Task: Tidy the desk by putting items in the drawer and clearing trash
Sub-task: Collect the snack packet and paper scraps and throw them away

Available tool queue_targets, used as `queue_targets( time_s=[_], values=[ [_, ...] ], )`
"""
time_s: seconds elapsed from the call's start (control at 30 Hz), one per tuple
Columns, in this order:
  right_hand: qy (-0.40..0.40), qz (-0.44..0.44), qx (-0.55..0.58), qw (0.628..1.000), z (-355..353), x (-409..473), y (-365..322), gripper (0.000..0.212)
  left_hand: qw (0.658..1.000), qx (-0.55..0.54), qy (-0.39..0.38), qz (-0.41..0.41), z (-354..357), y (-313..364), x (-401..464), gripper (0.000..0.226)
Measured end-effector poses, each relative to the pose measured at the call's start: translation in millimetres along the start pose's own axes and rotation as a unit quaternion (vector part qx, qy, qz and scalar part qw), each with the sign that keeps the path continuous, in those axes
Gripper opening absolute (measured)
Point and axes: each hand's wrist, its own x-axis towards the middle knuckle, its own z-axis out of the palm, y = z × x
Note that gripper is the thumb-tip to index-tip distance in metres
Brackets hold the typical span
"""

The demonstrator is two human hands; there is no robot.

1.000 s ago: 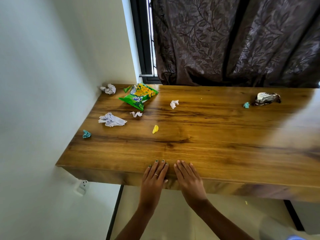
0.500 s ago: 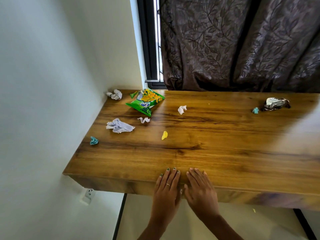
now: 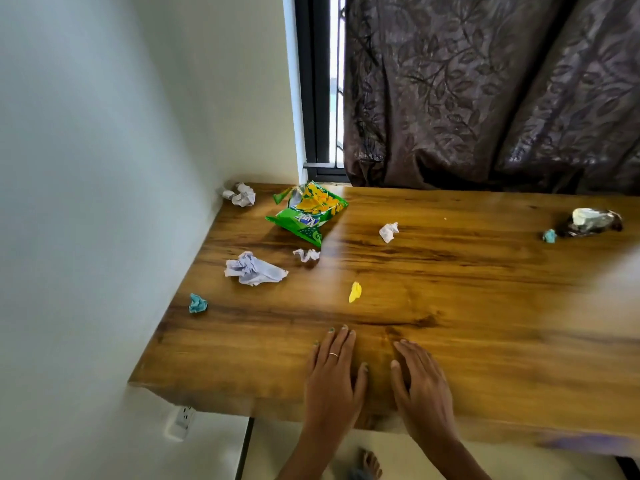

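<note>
Trash lies scattered on the wooden desk (image 3: pixel 450 306). A green and yellow snack bag (image 3: pixel 308 213) sits at the back left. Crumpled white papers lie in the corner (image 3: pixel 240 194), at left (image 3: pixel 254 269), beside the bag (image 3: pixel 306 254) and mid-desk (image 3: pixel 388 232). A yellow scrap (image 3: pixel 355 292) lies in front of my hands, a teal scrap (image 3: pixel 197 303) near the left edge. A silver foil wrapper (image 3: pixel 592 221) and a second teal scrap (image 3: pixel 549 235) are far right. My left hand (image 3: pixel 332 372) and right hand (image 3: pixel 420 382) rest flat, fingers straight, near the front edge, holding nothing.
A white wall runs along the desk's left side, with a socket (image 3: pixel 181 419) below the top. A dark patterned curtain (image 3: pixel 485 91) and a window frame (image 3: pixel 317 84) stand behind the desk. A bare foot (image 3: pixel 370 462) shows on the floor under the front edge.
Both hands have slid forward from the front edge onto the desk top and spread slightly apart. The view has moved closer to the desk. The trash has not moved.
</note>
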Motion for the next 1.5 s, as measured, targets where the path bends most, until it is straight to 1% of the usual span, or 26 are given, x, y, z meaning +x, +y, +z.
queue_targets(
  time_s=[0.1, 0.2, 0.33, 0.5, 0.57, 0.63, 0.7, 0.73, 0.8, 0.9, 0.93, 0.97, 1.0, 1.03, 1.07, 1.1, 1.13, 1.17, 1.2, 1.27, 1.3, 1.33, 1.37, 1.4, 1.43, 1.5],
  values=[
    [-0.013, 0.013, 0.031, 0.999, 7, 35, -11, 0.039, 0.999, 0.006, -0.011, -0.038, -4, -25, 29, 0.057],
    [-0.028, 0.002, 0.051, 0.998, 18, 81, -27, 0.042, 0.998, 0.022, -0.004, -0.06, -12, -45, 58, 0.057],
    [-0.04, -0.054, 0.061, 0.996, 31, 142, -55, 0.046, 0.995, 0.04, -0.001, -0.087, -19, -54, 89, 0.057],
    [-0.042, -0.139, 0.076, 0.987, 47, 224, -109, 0.047, 0.995, 0.042, -0.002, -0.089, -21, -53, 101, 0.06],
    [-0.044, -0.175, 0.052, 0.982, 56, 252, -132, 0.052, 0.995, 0.027, -0.008, -0.097, -23, -53, 103, 0.061],
    [-0.06, -0.195, -0.001, 0.979, 68, 273, -148, 0.061, 0.995, 0.014, -0.026, -0.094, -26, -53, 105, 0.062],
    [-0.095, -0.182, -0.046, 0.978, 82, 286, -155, 0.068, 0.995, 0.01, -0.018, -0.093, -27, -52, 104, 0.061],
    [-0.11, -0.171, -0.058, 0.977, 89, 290, -155, 0.068, 0.995, 0.011, -0.031, -0.098, -28, -50, 103, 0.06],
    [-0.117, -0.159, -0.063, 0.978, 100, 295, -151, 0.059, 0.993, 0.03, -0.057, -0.098, -32, -46, 105, 0.059],
    [-0.068, -0.181, -0.042, 0.98, 105, 299, -145, 0.042, 0.994, -0.006, -0.055, -0.099, -38, -47, 104, 0.059],
    [-0.046, -0.196, -0.033, 0.979, 102, 299, -144, 0.039, 0.995, -0.03, -0.033, -0.088, -36, -49, 102, 0.056],
    [-0.024, -0.21, -0.02, 0.977, 97, 297, -146, 0.037, 0.993, -0.08, -0.004, -0.084, -33, -53, 100, 0.05],
    [-0.007, -0.223, -0.003, 0.975, 90, 294, -150, 0.036, 0.979, -0.173, 0.012, -0.105, -37, -54, 101, 0.042],
    [0.005, -0.235, 0.014, 0.972, 82, 289, -155, 0.036, 0.942, -0.3, 0.02, -0.15, -46, -54, 103, 0.034],
    [0.01, -0.244, 0.031, 0.969, 73, 280, -161, 0.037, 0.877, -0.433, 0.032, -0.204, -56, -54, 106, 0.029],
    [0.009, -0.249, 0.05, 0.967, 65, 270, -167, 0.038, 0.806, -0.533, 0.055, -0.252, -65, -56, 110, 0.028],
    [0.004, -0.249, 0.067, 0.966, 58, 256, -172, 0.038, 0.751, -0.594, 0.079, -0.277, -74, -61, 115, 0.033],
    [-0.006, -0.246, 0.088, 0.965, 53, 240, -177, 0.039, 0.718, -0.63, 0.093, -0.281, -81, -69, 119, 0.041],
    [-0.02, -0.24, 0.112, 0.964, 48, 222, -181, 0.039, 0.695, -0.657, 0.102, -0.273, -88, -78, 123, 0.052],
    [-0.058, -0.224, 0.158, 0.96, 44, 184, -189, 0.036, 0.668, -0.694, 0.09, -0.253, -104, -94, 130, 0.087],
    [-0.081, -0.217, 0.185, 0.955, 46, 166, -194, 0.03, 0.663, -0.7, 0.074, -0.255, -110, -101, 132, 0.105],
    [-0.108, -0.216, 0.224, 0.944, 49, 151, -200, 0.022, 0.659, -0.704, 0.066, -0.256, -114, -108, 132, 0.116],
    [-0.142, -0.209, 0.271, 0.929, 53, 137, -206, 0.013, 0.656, -0.705, 0.07, -0.26, -116, -116, 130, 0.116],
    [-0.176, -0.197, 0.309, 0.913, 57, 127, -212, 0.009, 0.659, -0.701, 0.078, -0.262, -118, -123, 128, 0.11],
    [-0.202, -0.184, 0.327, 0.905, 63, 121, -217, 0.011, 0.665, -0.691, 0.095, -0.266, -119, -130, 125, 0.101],
    [-0.231, -0.167, 0.314, 0.906, 70, 117, -225, 0.018, 0.674, -0.667, 0.142, -0.283, -123, -140, 119, 0.08]
  ],
)
